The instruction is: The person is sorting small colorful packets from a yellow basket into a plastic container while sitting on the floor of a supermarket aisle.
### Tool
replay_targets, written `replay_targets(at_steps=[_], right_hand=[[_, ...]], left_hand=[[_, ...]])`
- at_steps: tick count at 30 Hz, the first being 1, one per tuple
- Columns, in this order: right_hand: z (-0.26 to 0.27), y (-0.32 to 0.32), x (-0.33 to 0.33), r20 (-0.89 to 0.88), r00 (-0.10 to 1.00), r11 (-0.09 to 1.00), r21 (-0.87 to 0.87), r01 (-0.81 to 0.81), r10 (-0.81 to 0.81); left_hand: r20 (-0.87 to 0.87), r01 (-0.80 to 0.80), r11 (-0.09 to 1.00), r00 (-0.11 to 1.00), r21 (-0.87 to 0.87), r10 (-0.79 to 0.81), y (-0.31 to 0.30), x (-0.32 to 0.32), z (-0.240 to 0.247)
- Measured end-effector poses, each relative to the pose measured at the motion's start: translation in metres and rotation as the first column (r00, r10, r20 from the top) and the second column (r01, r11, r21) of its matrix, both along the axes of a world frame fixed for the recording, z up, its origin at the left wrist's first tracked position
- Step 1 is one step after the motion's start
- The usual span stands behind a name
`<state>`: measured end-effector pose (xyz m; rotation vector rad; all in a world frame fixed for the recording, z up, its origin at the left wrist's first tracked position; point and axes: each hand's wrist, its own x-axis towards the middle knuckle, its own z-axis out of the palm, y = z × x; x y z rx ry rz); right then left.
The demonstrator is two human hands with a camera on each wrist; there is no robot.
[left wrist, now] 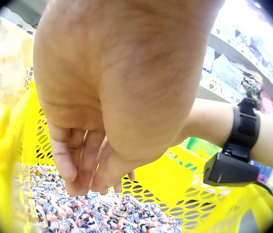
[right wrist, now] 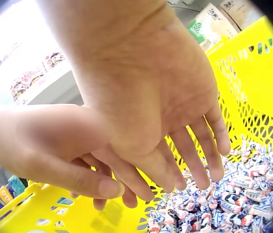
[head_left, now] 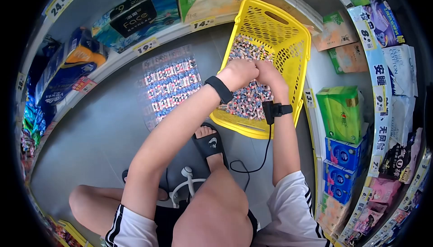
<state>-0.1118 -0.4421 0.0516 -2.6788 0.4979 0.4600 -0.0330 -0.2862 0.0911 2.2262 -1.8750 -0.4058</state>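
Note:
A yellow plastic basket (head_left: 302, 57) holds a thick layer of small wrapped candies (head_left: 246, 105), white with blue, red and dark print. Over them, side by side, are my left hand (head_left: 238, 73) and my right hand (head_left: 269, 75), overlapping in the head view. In the left wrist view the fingers of the left hand (left wrist: 112, 107) point down at the candies. The right wrist view has the right hand (right wrist: 165, 107) with its fingers extended and slightly spread, the left hand (right wrist: 44, 150) beside it. No candy shows in either hand.
On the grey floor left of the basket lies a clear bag (head_left: 173, 82) with rows of candy print. Shelves curve around, carrying tissue packs (head_left: 340, 114) and a Face tissue pack (head_left: 140, 17). A black cable (head_left: 266, 154) hangs from the right wrist; a sandalled foot (head_left: 209, 143) is near the basket.

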Motion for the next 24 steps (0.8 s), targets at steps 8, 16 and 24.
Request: replay_targets(at_steps=[8, 16, 24], right_hand=[[-0.056, -0.031, -0.006, -0.114, 0.993, 0.964, 0.267, -0.009, 0.04], [-0.085, -0.03, -0.002, -0.193, 0.965, 0.893, 0.444, -0.075, 0.177], [-0.063, -0.021, -0.005, -0.227, 0.974, 0.902, 0.423, 0.085, 0.014]], left_hand=[[-0.061, -0.047, 0.976, 0.996, 0.214, 0.061, -0.021, -0.032, -0.034], [-0.081, -0.153, 0.957, 0.981, 0.247, 0.178, -0.026, -0.041, -0.077], [-0.116, -0.144, 0.931, 0.974, 0.335, 0.193, -0.028, -0.039, -0.082]])
